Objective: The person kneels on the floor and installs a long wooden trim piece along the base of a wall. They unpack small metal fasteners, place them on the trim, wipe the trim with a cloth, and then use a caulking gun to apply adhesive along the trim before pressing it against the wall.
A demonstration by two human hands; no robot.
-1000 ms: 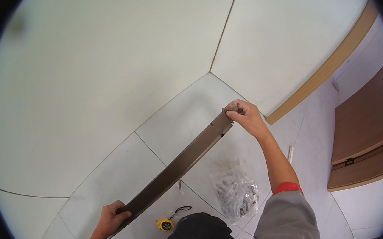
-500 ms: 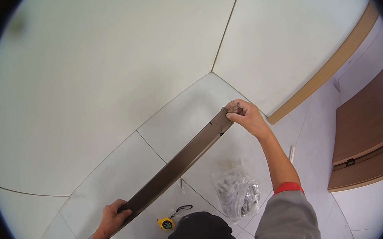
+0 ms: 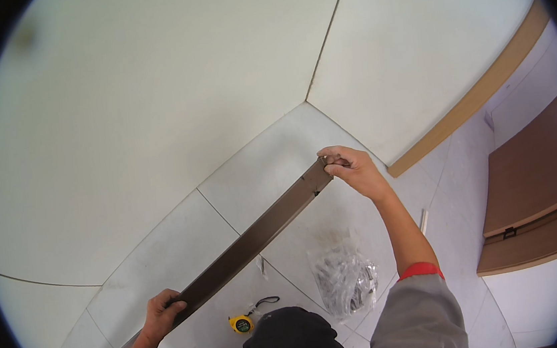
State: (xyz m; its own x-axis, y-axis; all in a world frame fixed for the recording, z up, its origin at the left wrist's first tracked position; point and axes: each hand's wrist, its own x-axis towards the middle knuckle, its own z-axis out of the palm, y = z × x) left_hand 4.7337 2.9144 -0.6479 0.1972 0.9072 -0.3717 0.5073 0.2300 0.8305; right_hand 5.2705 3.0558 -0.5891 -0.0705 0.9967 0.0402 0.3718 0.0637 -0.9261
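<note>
A long, dark brown trim strip [image 3: 251, 242] is held slantwise above the tiled floor, its far end up and to the right. My left hand [image 3: 162, 314] is closed round its lower-left stretch, thumb on the top face. At the far end my right hand [image 3: 350, 167] pinches the strip between thumb and fingers. A small dark notch or mark shows on the edge close to that end. What lies under my right fingertips is too small to make out. Below the strip on the floor are a yellow tape measure [image 3: 242, 324] and a clear plastic bag [image 3: 344, 282] of small grey parts.
Pale wall panels [image 3: 120, 135] meet in a corner ahead, above light floor tiles [image 3: 165, 252]. A wood-coloured edge [image 3: 479, 97] borders the right wall. Further right is a brown door-like panel [image 3: 534, 183]. A black rounded shape [image 3: 295, 343] stands at the bottom middle.
The strip's far end and my right hand have shifted slightly left. My right fingers have changed position a little at the end. My left hand keeps its hold, nearly unmoved.
</note>
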